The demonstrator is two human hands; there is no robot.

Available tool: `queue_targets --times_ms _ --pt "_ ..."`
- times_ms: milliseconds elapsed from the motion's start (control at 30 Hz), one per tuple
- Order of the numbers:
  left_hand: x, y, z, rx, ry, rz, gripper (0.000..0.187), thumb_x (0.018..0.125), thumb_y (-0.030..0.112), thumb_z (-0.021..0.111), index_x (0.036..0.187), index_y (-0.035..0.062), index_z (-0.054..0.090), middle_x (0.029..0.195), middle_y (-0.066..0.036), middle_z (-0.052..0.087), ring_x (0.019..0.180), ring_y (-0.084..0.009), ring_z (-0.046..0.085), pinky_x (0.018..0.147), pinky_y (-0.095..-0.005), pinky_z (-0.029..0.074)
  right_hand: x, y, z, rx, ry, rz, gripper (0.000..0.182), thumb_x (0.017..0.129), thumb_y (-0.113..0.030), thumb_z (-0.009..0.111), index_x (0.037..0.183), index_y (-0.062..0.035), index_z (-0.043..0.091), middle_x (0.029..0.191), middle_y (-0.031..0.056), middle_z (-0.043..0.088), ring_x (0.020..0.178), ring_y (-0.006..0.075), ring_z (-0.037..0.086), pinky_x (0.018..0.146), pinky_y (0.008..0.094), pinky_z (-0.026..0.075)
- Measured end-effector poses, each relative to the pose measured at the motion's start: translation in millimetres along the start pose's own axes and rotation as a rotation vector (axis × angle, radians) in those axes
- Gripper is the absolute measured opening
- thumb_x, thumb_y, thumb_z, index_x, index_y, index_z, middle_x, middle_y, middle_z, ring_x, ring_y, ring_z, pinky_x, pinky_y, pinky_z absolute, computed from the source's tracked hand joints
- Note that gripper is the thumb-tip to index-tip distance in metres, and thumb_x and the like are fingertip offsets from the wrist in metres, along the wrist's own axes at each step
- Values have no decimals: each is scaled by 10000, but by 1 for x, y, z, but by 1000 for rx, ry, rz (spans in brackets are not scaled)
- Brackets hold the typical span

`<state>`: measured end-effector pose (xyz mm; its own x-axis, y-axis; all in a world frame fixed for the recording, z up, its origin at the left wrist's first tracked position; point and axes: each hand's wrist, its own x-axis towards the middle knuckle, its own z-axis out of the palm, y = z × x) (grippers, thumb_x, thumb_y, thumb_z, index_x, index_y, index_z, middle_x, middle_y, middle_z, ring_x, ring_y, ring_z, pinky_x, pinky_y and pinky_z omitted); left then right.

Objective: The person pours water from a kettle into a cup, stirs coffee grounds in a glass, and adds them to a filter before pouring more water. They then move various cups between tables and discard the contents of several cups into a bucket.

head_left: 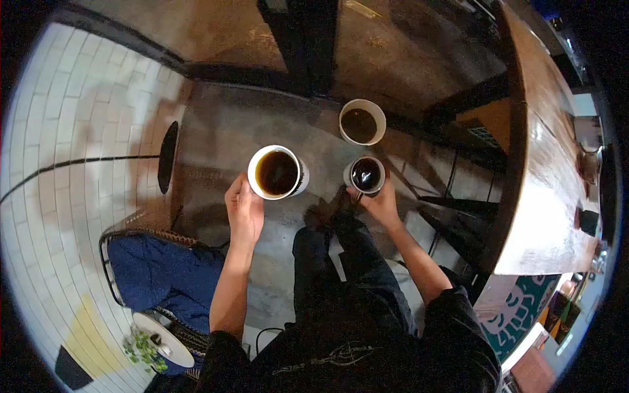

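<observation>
My left hand (245, 200) is wrapped round a white paper cup (301, 178) of dark brown drink, held upright left of the middle of the view. To the right, my right hand (381, 202) grips a smaller cup (349, 171) with a very dark drink in it. A second white cup (380, 134), also holding brown liquid, appears just beyond the smaller one. What supports that far cup is hidden; I cannot tell if it touches the smaller cup.
A wooden counter (531, 190) runs along the right. Blue cloth (160, 275) lies on a chair at the lower left, near a small round table (177, 347) with a plant (141, 347). White brick wall (72, 131) stands left, with a black cable (85, 160).
</observation>
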<state>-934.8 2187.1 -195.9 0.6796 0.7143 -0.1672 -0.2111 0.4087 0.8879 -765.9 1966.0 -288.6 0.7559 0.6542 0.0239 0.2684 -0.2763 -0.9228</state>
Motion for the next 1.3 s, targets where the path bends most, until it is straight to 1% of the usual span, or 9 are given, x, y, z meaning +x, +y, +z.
queue_targets --times_ms 100,433,567,667,933,1100,1167,1200,1300 --pt "21 -34 -20 31 3 -52 275 1028 265 522 915 21 576 927 6 575 922 -68 526 848 -258 417 11 68 15 -7 7 186 691 710 -128 848 1271 -23 459 1158 154 617 1081 275 622 925 381 491" --pt "125 -141 -72 471 -197 -127 301 996 227 566 767 50 485 778 47 468 742 -64 376 705 -233 326 54 275 80 -263 272 245 745 719 -228 849 1306 -15 442 1184 176 624 1084 314 624 939 393 482" --pt "149 -193 -92 526 -194 -229 323 971 214 593 737 76 419 747 46 384 732 -78 360 683 -250 315 88 332 87 -195 245 369 762 697 -205 851 1310 -15 439 1164 171 633 1081 326 625 951 401 475" --pt "167 -232 -106 437 -236 -293 327 972 222 592 740 78 411 748 44 372 730 -78 354 676 -248 303 94 416 88 -469 186 315 871 629 -172 849 1358 -23 396 1267 215 559 1156 381 572 956 448 473" --pt "198 -305 -87 551 -161 -367 348 972 267 610 739 70 443 763 59 396 739 -58 354 662 -243 306 127 457 89 -794 44 382 853 676 -420 811 1331 -37 421 1144 281 526 1029 452 578 832 514 511" --pt "222 -362 -91 625 -200 -279 308 996 295 564 788 68 566 747 72 487 712 -53 406 622 -241 316 148 449 77 -739 -9 466 789 677 -436 807 1295 -79 472 1218 224 455 1061 442 568 840 519 518" --pt "233 -376 -89 713 -279 -315 293 982 303 591 828 54 602 784 60 525 758 -69 448 682 -243 362 163 429 74 -961 -42 587 927 595 -466 860 1349 -98 466 1252 218 450 1019 410 603 816 474 532" --pt "237 -385 -87 711 -280 -323 293 982 303 591 828 54 602 784 60 525 758 -69 448 682 -243 362 167 427 74 -979 -6 632 774 637 -443 840 1266 -152 497 1167 187 476 1012 397 597 799 506 534" --pt "248 -412 -75 687 -341 -347 303 972 322 611 857 42 617 797 52 526 779 -79 452 717 -253 379 176 431 69 -1125 -37 713 796 618 -440 855 1267 -151 496 1171 182 484 997 400 606 803 521 533"
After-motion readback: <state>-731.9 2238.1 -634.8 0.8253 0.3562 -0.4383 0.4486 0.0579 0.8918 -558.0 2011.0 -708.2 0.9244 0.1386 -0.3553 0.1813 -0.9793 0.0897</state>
